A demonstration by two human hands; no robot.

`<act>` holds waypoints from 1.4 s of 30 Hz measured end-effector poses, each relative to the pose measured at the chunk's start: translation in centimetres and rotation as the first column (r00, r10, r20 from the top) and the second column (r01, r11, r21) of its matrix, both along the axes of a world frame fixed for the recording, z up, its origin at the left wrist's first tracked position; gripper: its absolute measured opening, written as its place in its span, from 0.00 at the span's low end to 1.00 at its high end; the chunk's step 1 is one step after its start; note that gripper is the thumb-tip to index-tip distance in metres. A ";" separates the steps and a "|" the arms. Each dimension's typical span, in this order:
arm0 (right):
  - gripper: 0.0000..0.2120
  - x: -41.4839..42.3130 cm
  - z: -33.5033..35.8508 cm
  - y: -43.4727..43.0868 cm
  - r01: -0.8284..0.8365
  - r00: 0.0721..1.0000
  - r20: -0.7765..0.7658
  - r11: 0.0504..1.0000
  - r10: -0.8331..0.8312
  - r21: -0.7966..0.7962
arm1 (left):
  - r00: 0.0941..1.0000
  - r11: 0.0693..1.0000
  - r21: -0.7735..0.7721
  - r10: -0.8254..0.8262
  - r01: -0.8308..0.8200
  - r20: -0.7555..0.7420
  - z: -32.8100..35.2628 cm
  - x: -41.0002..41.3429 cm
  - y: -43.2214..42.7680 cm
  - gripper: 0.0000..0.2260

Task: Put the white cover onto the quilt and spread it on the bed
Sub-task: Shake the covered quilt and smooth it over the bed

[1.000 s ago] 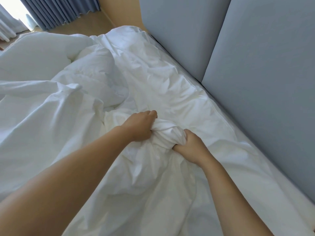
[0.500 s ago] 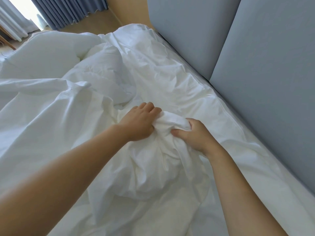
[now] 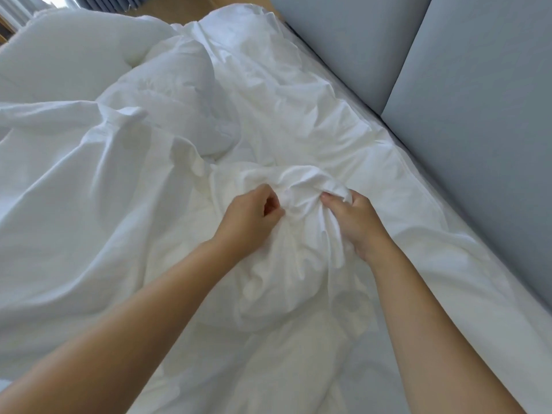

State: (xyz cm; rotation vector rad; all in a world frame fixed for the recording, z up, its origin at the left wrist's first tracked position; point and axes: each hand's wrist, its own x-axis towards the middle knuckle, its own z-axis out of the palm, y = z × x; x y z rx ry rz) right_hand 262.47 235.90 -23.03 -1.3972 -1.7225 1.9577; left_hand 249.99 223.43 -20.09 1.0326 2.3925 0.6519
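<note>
obs, head view. both forearms reach fwd over the bed [image 3: 493, 294]. the white cover [image 3: 310, 186] is gathered into a tight bunch mid-frame, directly btw the two grips. below the bunch a rounded lump of cloth runs back toward us, so the bundle's long axis goes approx near-to-far, w/ the gathered neck at the far end.

right grip [image 3: 355, 222]: fingers curled over the right side of the neck, folds passing under them, so it is closed round the cover.

left grip [image 3: 248, 216]: fingers curled, thumb tip against forefinger tip right at the cloth, a dark hollow showing in the palm. we cannot tell if a fold is pinched there or if the tips only touch.

quilt [image 3: 179, 85]: we take the puffier mass up-left of the bunch to be it, crumpled beyond the left grip. the lump under the grips may be a quilt corner inside the cover. not verifiable, all white on white.

judgement: step in hand looks like seating a quilt corner in a cover corner. task is early-mid, nothing spread flat yet.

key relation for next move: the neck sits just right of the left grip's tips & under the right grip, so right anchors and left is nearer the rest of the quilt.

risk: the corner slips out if left has no real hold.

surroundings: grey headboard panels [image 3: 478, 115] along the right, curtains [image 3: 113, 0] top left.
</note>
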 end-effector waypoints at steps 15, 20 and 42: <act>0.18 1.1 -0.2 0.1 -0.269 0.939 0.316 0.857 0.133 0.440 | 0.981 1.000 0.030 -0.005 -0.001 0.193 2.8 -0.7 0.7 0.10; 0.24 1.0 1.0 -0.2 -0.387 0.909 0.378 0.690 0.174 0.612 | 0.868 0.901 0.146 0.333 -0.408 0.369 1.5 -1.4 0.7 0.10; 0.07 1.0 -1.6 -0.8 -0.079 0.997 -0.039 0.985 0.073 -0.154 | 0.949 0.949 -0.283 -0.212 0.142 -0.234 -3.5 2.9 -0.8 0.18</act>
